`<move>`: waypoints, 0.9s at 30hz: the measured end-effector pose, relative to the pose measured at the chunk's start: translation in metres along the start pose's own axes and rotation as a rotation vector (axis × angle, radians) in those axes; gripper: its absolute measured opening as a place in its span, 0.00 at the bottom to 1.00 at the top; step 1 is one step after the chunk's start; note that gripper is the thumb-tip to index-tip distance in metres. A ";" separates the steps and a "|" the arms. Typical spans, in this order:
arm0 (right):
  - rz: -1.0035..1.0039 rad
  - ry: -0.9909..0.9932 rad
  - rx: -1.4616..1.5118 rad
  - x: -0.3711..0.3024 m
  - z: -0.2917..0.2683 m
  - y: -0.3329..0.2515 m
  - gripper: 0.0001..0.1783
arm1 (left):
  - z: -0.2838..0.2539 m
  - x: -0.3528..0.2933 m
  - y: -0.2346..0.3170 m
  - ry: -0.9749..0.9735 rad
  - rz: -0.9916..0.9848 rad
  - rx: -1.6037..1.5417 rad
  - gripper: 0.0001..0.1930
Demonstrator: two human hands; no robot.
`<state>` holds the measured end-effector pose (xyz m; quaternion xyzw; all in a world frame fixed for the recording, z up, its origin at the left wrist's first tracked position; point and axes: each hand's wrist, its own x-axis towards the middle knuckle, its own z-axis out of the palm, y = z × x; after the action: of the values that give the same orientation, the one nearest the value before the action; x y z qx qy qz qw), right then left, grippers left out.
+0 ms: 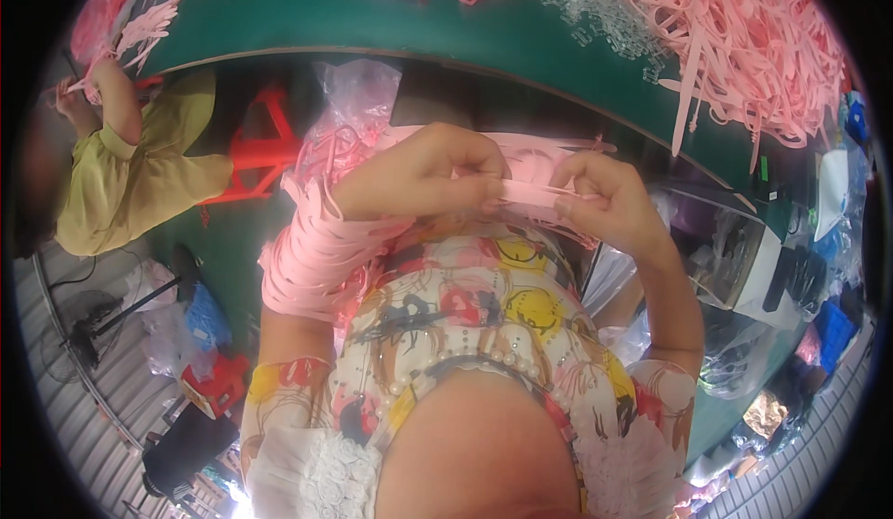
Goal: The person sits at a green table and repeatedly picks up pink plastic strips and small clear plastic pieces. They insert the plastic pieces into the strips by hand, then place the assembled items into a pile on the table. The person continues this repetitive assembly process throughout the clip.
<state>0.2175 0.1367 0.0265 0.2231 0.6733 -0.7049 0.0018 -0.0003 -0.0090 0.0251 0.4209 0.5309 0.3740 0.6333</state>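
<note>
Close in front of my body, a flat pink strap [530, 193] stretches between my two hands. The fingers of my left hand [423, 173] pinch one end of it. At the other end, thumb and fingers of my right hand [605, 198] grip the strap. Many pink looped straps [312, 249] are stacked around my left forearm from the wrist back. More pink strap material shows behind my hands, under the table edge. Whether a small fitting is between my fingers I cannot tell.
A green table [279, 17] curves across ahead. On its right lie a big heap of pink straps [744, 45] and small clear plastic pieces [605, 21]. A red stool [265, 152] stands at left, beside a person in yellow-green clothing [139, 175] handling pink straps.
</note>
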 end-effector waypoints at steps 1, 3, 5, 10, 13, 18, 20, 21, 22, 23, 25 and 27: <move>-0.006 0.007 0.019 0.000 0.000 0.000 0.07 | 0.001 0.001 0.003 0.001 0.003 0.002 0.09; -0.005 0.004 0.010 0.002 -0.002 0.002 0.07 | 0.001 0.002 0.003 0.012 -0.001 0.011 0.09; 0.034 -0.029 -0.027 0.002 -0.006 0.005 0.07 | 0.001 0.004 0.003 0.026 -0.003 0.041 0.09; -0.166 -0.005 -0.116 0.006 -0.007 0.014 0.06 | 0.002 0.012 0.015 0.028 0.035 0.123 0.10; -0.111 0.013 -0.069 0.006 -0.009 0.019 0.05 | 0.001 0.020 0.010 0.043 0.080 0.039 0.12; -0.011 0.042 0.073 0.005 -0.012 0.025 0.05 | -0.001 0.029 0.009 0.060 0.107 -0.012 0.16; 0.021 0.011 0.109 0.005 -0.015 0.024 0.05 | -0.002 0.032 0.010 0.047 0.100 -0.018 0.16; 0.035 0.000 0.126 0.005 -0.016 0.024 0.05 | -0.004 0.035 0.010 0.030 0.097 -0.016 0.15; 0.047 0.009 0.144 0.005 -0.016 0.023 0.05 | -0.006 0.038 0.010 0.012 0.094 -0.013 0.15; 0.058 0.018 0.163 0.004 -0.015 0.024 0.05 | -0.007 0.040 0.009 -0.005 0.090 -0.010 0.15; 0.040 0.038 0.152 0.004 -0.015 0.024 0.05 | -0.008 0.049 0.004 0.057 0.165 0.047 0.12; -0.008 0.048 0.106 0.004 -0.013 0.026 0.05 | -0.009 0.057 0.002 0.160 0.244 0.166 0.08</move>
<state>0.2257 0.1478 0.0005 0.2369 0.6358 -0.7340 -0.0291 -0.0005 0.0454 0.0063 0.5022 0.5535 0.4353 0.5019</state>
